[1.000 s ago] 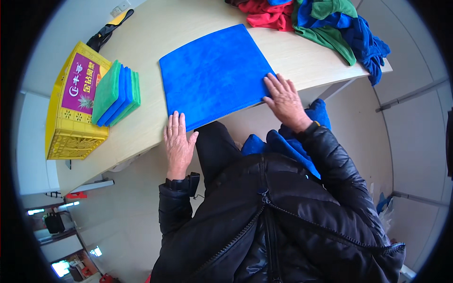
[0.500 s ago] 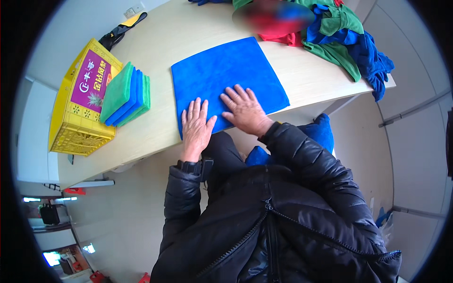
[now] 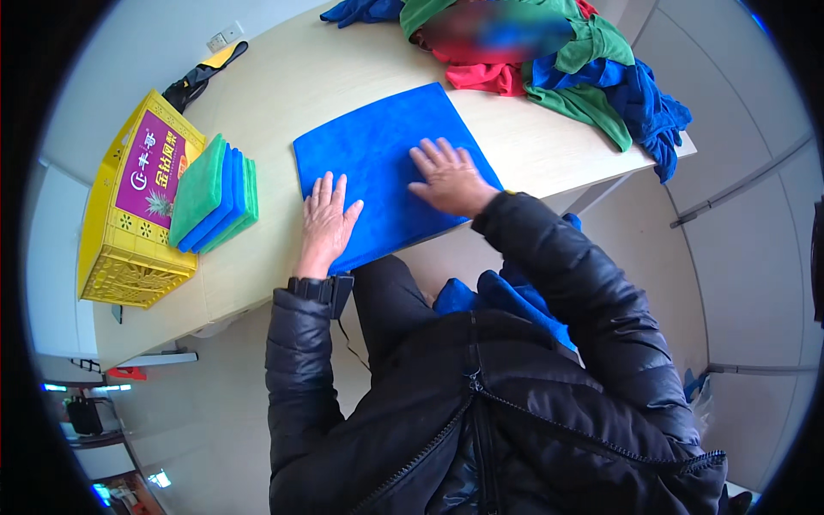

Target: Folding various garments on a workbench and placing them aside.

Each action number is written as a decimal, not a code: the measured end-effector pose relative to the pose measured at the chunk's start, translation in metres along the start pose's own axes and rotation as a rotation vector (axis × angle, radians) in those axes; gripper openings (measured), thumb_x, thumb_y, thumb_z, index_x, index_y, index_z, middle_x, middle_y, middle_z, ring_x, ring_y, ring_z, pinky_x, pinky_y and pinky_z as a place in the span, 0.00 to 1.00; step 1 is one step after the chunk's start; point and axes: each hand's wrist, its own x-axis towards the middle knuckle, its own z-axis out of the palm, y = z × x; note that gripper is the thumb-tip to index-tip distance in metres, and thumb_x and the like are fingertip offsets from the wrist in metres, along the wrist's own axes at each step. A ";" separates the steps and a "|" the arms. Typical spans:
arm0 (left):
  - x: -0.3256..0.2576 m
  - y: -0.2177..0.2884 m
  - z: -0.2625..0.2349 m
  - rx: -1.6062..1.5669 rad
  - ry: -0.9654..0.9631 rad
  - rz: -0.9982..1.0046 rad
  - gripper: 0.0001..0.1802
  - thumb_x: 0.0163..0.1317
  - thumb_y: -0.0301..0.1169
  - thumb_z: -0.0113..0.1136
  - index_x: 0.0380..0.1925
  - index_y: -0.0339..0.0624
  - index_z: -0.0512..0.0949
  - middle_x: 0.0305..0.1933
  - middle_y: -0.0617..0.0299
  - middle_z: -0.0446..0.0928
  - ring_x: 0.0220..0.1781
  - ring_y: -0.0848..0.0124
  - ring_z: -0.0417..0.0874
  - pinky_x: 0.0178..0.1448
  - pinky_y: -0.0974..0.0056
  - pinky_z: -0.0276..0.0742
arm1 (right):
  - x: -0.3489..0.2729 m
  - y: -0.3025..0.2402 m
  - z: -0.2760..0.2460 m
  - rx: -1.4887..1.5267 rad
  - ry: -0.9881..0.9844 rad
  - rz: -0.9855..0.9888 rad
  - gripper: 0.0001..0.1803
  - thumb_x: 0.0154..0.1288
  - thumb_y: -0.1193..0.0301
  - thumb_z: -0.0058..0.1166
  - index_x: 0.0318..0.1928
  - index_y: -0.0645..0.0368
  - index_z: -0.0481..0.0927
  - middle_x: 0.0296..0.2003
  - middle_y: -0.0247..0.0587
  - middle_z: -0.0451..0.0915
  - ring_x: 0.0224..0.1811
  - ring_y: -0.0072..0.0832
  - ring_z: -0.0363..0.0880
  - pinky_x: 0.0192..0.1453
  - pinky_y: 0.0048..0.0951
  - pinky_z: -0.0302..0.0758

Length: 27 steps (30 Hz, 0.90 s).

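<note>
Pale worktop (image 3: 275, 94): blue cloth (image 3: 382, 146) spread at 12 o'clock, left hand (image 3: 324, 225) and right hand (image 3: 452, 182) palm-down over it, grips apart, seemingly to hold it flat; folded stack (image 3: 215, 193) at 10, loose heap (image 3: 592, 73) at 1

A yellow plastic crate (image 3: 137, 268) carries a purple label (image 3: 153, 170) picturing a pineapple. Just beyond the crate lies a black-and-yellow strap-like item (image 3: 199, 79), with white wall sockets (image 3: 232, 33) behind; white panels (image 3: 738, 112) stand far to the crate's right.

White and yellow characters (image 3: 166, 163) on purple label (image 3: 153, 168) of yellow crate (image 3: 136, 279)
</note>
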 end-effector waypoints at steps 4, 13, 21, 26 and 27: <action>0.003 -0.007 0.009 0.106 -0.043 -0.002 0.38 0.75 0.54 0.44 0.77 0.46 0.55 0.81 0.46 0.49 0.82 0.49 0.49 0.81 0.45 0.47 | 0.018 -0.010 0.001 -0.013 -0.189 -0.081 0.42 0.75 0.41 0.37 0.79 0.53 0.52 0.79 0.49 0.50 0.81 0.52 0.45 0.80 0.58 0.45; -0.018 -0.020 -0.009 0.058 -0.167 -0.053 0.39 0.74 0.56 0.45 0.77 0.49 0.53 0.82 0.47 0.47 0.83 0.49 0.47 0.81 0.42 0.44 | 0.023 0.084 -0.017 -0.118 -0.256 0.143 0.44 0.74 0.39 0.37 0.79 0.53 0.51 0.79 0.49 0.48 0.81 0.51 0.44 0.80 0.58 0.46; 0.042 -0.036 0.002 0.099 -0.155 -0.065 0.41 0.73 0.58 0.44 0.78 0.50 0.52 0.82 0.48 0.46 0.83 0.51 0.45 0.81 0.41 0.43 | 0.083 0.025 0.005 0.005 -0.182 -0.071 0.46 0.71 0.36 0.39 0.78 0.51 0.52 0.78 0.48 0.50 0.81 0.49 0.44 0.79 0.58 0.47; 0.033 -0.050 -0.001 0.058 -0.153 -0.062 0.41 0.74 0.59 0.42 0.78 0.49 0.51 0.83 0.48 0.45 0.84 0.51 0.45 0.81 0.40 0.42 | 0.080 0.091 0.007 -0.037 -0.204 0.042 0.46 0.71 0.36 0.38 0.78 0.51 0.52 0.79 0.47 0.49 0.82 0.49 0.43 0.79 0.58 0.47; 0.035 -0.050 -0.004 0.072 -0.182 -0.074 0.42 0.73 0.60 0.43 0.78 0.49 0.51 0.83 0.48 0.46 0.84 0.52 0.45 0.81 0.40 0.42 | 0.083 0.103 0.001 -0.040 -0.242 0.112 0.46 0.71 0.36 0.38 0.78 0.51 0.52 0.79 0.46 0.49 0.82 0.48 0.43 0.80 0.57 0.46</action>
